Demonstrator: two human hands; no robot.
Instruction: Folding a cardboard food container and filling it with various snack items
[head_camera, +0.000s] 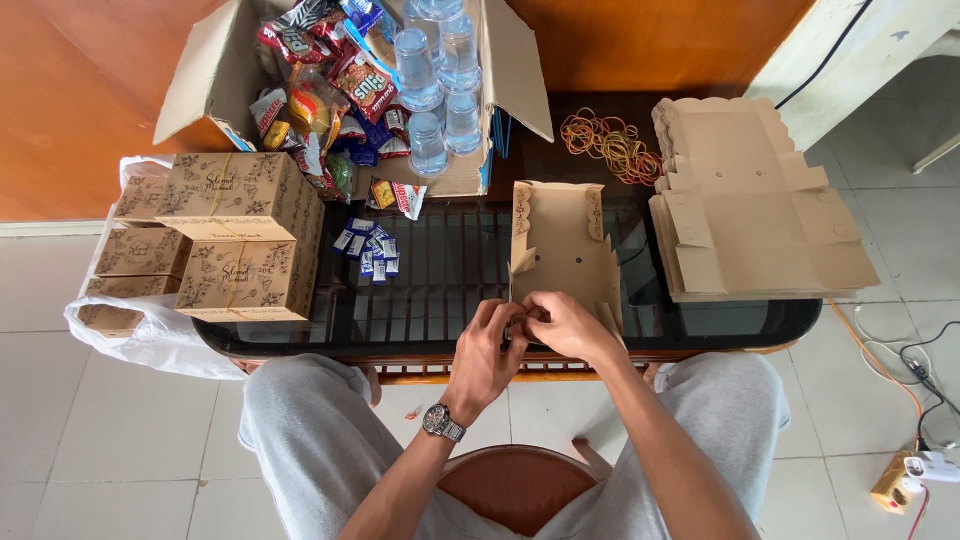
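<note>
The person is sitting at a dark glass counter (440, 270) and folding a flat brown cardboard box (560, 245) that is lying just in front of them, its near edge reaching the counter's front rim. The left hand (487, 345) is curling its fingers closed around the box's near corner flap, and the right hand (565, 325) is pinching the same flap from the other side, so both hands are touching each other over that corner. To do this fold well, the flap seems to need pressing along its crease while the rest of the sheet is staying flat on the glass, with the thumbs keeping the tab lined up. A stack of unfolded box sheets (760, 210) is waiting to the right, with a heap of rubber bands (610, 140) behind it. To the left, finished boxes (240, 235) are standing stacked, some inside a white plastic bag (150, 340). Small blue packets (368, 248) are lying between them and the sheet, and an open carton (350, 90) of snacks and water cups is sitting at the back.
</note>
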